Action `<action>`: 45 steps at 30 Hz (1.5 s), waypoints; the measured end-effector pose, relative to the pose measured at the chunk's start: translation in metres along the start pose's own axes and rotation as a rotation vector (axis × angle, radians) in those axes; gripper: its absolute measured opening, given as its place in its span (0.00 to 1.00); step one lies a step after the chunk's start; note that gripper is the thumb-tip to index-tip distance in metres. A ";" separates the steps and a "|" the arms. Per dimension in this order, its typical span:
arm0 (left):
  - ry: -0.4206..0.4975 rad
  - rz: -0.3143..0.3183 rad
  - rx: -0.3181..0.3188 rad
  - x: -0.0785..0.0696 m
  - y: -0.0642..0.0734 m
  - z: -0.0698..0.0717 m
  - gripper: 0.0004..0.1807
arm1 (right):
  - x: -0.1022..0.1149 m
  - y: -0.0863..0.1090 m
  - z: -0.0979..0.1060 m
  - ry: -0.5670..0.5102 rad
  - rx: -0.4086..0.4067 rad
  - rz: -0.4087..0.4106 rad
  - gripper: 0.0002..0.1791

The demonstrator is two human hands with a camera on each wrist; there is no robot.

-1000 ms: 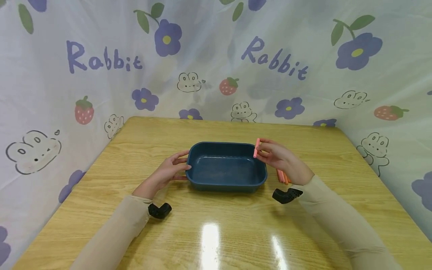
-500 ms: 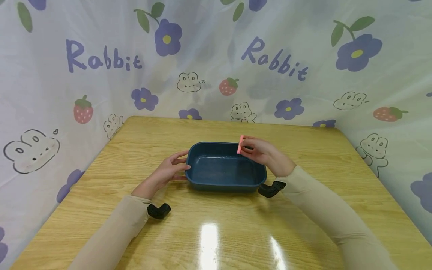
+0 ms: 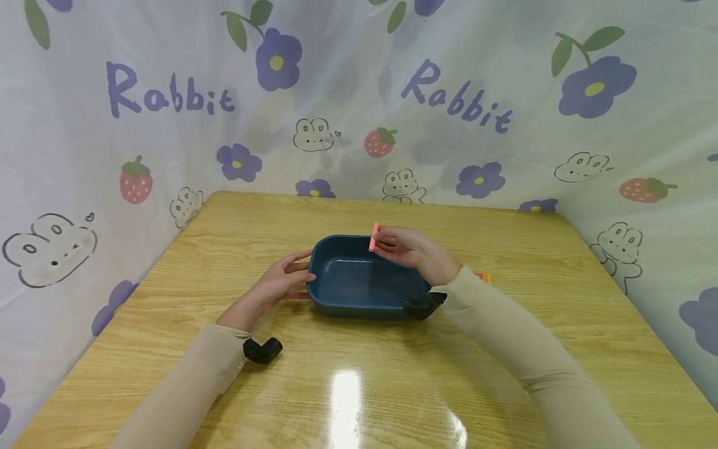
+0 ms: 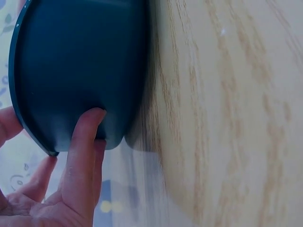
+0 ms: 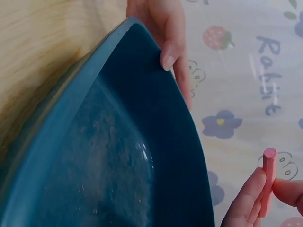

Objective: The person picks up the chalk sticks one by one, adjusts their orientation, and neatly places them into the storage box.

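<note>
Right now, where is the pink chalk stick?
In the head view, the pink chalk stick is pinched by the right hand, overlapping the blue bin's far rim.

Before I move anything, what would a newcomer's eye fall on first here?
First, the dark blue basin in the middle of the wooden table, its left end gripped by the left hand. Next, the pink stick pinched by the right hand, overlapping the far rim in the head view. Behind, the pale curtain printed with purple flowers.
</note>
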State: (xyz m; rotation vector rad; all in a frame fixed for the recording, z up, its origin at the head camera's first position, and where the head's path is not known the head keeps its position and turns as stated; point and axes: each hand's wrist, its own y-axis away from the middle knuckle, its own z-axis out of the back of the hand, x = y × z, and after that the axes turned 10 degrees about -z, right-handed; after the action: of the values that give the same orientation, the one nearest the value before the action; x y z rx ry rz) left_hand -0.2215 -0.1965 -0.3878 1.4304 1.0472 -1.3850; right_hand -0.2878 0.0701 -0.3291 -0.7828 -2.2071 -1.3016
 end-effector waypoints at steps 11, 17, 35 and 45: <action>-0.012 0.001 0.002 0.000 0.000 0.001 0.36 | -0.004 -0.023 -0.019 0.018 0.012 -0.077 0.26; -0.013 0.000 0.003 0.000 0.000 0.001 0.37 | -0.005 -0.033 -0.024 0.080 0.039 -0.113 0.26; -0.010 0.007 0.008 -0.002 0.001 0.000 0.36 | -0.009 -0.061 -0.040 0.409 0.160 -0.252 0.20; -0.011 0.001 0.001 0.000 0.000 -0.001 0.35 | -0.015 -0.079 -0.038 0.469 0.153 -0.298 0.07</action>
State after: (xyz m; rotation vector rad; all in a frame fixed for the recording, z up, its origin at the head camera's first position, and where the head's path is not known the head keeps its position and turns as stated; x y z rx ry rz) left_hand -0.2210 -0.1959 -0.3880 1.4222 1.0385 -1.3918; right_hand -0.3255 0.0019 -0.3712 -0.0727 -2.0477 -1.2714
